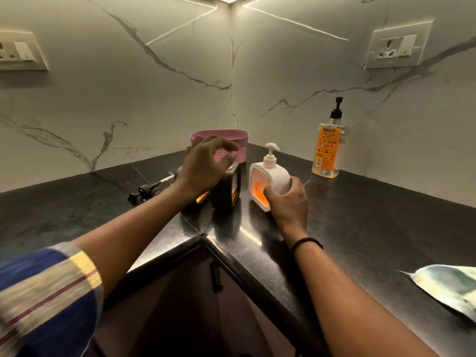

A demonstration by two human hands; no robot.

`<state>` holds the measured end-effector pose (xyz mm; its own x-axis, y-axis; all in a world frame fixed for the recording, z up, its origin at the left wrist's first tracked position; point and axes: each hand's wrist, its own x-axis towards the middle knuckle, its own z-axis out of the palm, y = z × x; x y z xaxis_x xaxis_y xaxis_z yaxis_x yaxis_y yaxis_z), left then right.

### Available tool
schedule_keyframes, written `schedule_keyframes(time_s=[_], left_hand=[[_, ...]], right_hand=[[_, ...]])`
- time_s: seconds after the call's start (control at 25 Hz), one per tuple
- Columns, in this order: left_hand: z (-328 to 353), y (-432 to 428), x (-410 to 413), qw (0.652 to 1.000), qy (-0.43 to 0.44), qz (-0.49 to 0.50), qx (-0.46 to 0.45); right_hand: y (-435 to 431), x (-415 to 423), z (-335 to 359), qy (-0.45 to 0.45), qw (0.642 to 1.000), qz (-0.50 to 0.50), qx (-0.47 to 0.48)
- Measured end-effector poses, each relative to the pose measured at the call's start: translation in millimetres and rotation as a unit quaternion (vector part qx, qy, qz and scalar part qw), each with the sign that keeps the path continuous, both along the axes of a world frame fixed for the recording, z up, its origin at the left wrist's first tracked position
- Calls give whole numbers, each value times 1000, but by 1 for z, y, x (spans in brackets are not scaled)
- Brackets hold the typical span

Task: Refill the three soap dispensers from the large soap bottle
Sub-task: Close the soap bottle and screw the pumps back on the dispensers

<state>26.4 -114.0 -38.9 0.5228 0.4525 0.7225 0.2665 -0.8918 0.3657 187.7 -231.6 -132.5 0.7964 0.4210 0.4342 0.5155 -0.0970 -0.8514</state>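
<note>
The right hand (288,202) grips the white, squarish plastic pump dispenser (277,176) low on its side, thumb across its glowing orange window. The left hand (203,163), fingers loosely curled and seemingly holding nothing, hovers over a black dispenser (228,189) just left of it. This looks like a pause between fills: the next move likely calls for fetching the clear, orange-labelled large soap bottle (327,150), well behind and right of the white dispenser, and uncapping it. The white dispenser stands upright, long axis vertical, window facing left and forward.
</note>
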Motion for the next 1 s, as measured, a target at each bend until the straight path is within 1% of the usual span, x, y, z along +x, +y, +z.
schedule_keyframes(time_s=[0.04,0.08,0.12,0.16,0.2,0.24,0.28,0.36,0.4,0.48,0.52,0.56,0.64,0.68,0.76,0.84,0.88,0.92,1.0], left_hand=[[-9,7,-16,999,-26,1,24],[-17,15,-32,998,-47,8,40],[-24,25,-48,997,-62,21,49],[-31,35,-63,995,-74,38,56],[-38,45,-78,993,-84,58,61],[-46,54,-91,991,-92,80,63],[-54,64,-104,988,-99,103,62],[-75,78,-125,982,-99,150,51],[-83,85,-131,981,-91,168,27],[-90,100,-132,976,-78,193,-61],[-92,106,-129,973,-51,209,-88],[-93,109,-125,969,0,230,-89],[-98,114,-120,956,115,264,-58],[-99,114,-118,947,154,278,-47],[-102,115,-120,934,186,300,-49],[-100,111,-122,934,174,306,-61],[-99,108,-124,938,150,306,-66],[-99,106,-126,943,111,303,-77],[-96,99,-135,954,0,271,-130]], right_hand=[[-1,-3,2,-23,999,-20,-25],[-2,-8,5,-65,996,-50,-34],[-4,-16,9,-123,989,-74,-18],[-4,-25,13,-181,980,-77,15],[-2,-37,15,-224,972,-59,47],[1,-48,15,-243,967,-32,67],[5,-61,13,-242,968,-4,73],[17,-80,6,-230,971,42,54],[23,-83,3,-234,970,48,35],[34,-80,-1,-236,971,26,0],[39,-77,0,-227,974,11,-13],[43,-76,1,-216,976,2,-25],[53,-76,2,-199,979,-5,-54],[57,-76,2,-195,979,-6,-66],[60,-76,1,-188,980,1,-70],[56,-75,1,-169,984,2,-48],[53,-74,1,-160,986,-3,-37],[52,-75,1,-154,988,-8,-30],[47,-76,1,-152,988,-14,-28]])
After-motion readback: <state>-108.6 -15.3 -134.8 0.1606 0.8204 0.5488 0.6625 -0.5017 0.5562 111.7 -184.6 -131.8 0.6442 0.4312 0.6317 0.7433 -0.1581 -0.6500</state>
